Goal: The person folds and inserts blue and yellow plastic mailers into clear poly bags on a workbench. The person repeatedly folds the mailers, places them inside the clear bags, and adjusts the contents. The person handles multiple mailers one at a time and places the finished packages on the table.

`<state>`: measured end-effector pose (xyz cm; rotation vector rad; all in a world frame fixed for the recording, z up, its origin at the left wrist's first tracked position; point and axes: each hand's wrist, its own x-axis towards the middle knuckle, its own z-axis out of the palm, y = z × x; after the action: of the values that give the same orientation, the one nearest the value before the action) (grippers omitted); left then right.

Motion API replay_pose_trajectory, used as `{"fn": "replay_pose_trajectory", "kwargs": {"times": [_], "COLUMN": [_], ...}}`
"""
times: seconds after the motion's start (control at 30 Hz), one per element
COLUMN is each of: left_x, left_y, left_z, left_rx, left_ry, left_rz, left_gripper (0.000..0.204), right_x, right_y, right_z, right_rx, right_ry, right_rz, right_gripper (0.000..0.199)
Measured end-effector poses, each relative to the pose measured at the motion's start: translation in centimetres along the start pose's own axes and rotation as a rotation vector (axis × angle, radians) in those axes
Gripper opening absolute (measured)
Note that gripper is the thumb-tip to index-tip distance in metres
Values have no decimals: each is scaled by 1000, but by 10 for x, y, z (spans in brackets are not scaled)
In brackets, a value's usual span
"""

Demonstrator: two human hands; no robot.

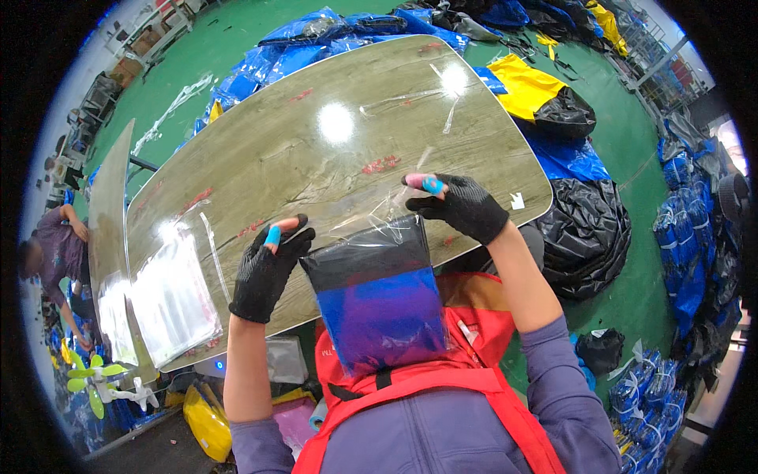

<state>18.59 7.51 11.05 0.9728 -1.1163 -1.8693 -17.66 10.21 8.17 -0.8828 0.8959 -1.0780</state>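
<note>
My left hand [268,268], in a black fingerless glove with blue tape on one finger, pinches the left top corner of a clear plastic bag [379,304]. The bag holds a folded black and blue item and hangs down against my red apron. My right hand [462,205], gloved the same way, grips the bag's open clear top at its right corner, higher than the left hand. Both hands hold the bag over the near edge of a glossy wood-grain table [332,150].
A stack of clear flat bags [170,304] lies at the table's left end. Blue, yellow and black bagged bundles [584,229] crowd the green floor around the table. Another person [55,253] bends at the far left. A small fan [99,383] stands lower left.
</note>
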Motion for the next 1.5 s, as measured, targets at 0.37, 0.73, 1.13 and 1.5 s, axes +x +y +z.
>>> {"fn": "replay_pose_trajectory", "kwargs": {"times": [0.37,0.73,1.13,1.5], "left_x": [-64,-35,-59,292], "left_y": [20,-108,-62,153], "left_z": [0,36,-25,-111], "left_rx": [1529,343,-396,-206], "left_ry": [-202,150,204,561], "left_rz": [470,78,163,324], "left_gripper": [40,77,51,72], "right_x": [-89,-24,245,-90], "right_y": [-44,64,47,79], "right_z": [8,25,12,-385], "right_rx": [-1229,-856,-1723,-1985], "right_ry": [-317,614,234,826], "right_rz": [-643,-78,-477,694], "right_gripper": [42,23,44,56]}}
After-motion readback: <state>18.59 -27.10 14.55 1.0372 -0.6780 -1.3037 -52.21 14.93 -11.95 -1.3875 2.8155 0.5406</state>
